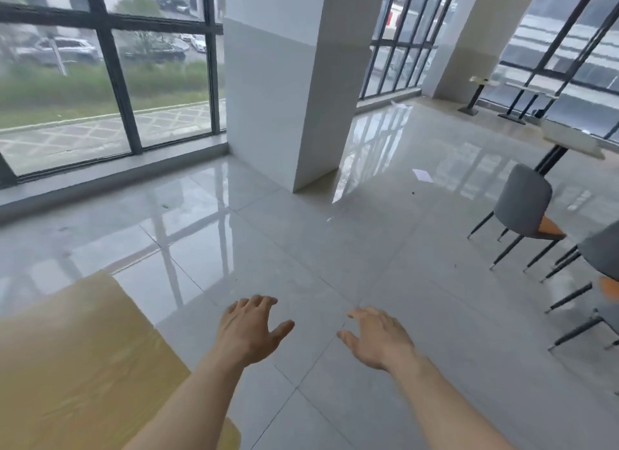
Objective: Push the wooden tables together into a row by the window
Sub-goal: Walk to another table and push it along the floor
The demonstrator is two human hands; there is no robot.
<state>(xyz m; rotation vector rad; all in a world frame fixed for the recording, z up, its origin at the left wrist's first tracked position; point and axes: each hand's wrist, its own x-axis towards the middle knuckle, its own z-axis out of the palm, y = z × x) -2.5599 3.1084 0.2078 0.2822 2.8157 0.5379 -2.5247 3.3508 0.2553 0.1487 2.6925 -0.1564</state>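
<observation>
Window (100,91) at far left, above sill. Wooden table (77,366) at lower left, near it, top bare and glossy. Probably stiff, fairly heavy, likely to slide easily on polished tile floor (335,248); best gripped at near edge or corner, low push. Left hand (249,329) hovered just right of table, fingers spread, grasping nothing. Right hand (376,337) beside it, equally loose and empty. Pillar (284,81) mid-frame. Grey chairs (526,205) at right; more tables (569,138) by far window, well apart.

Left hand (249,329) and right hand (376,337) outstretched, fingers spread.
</observation>
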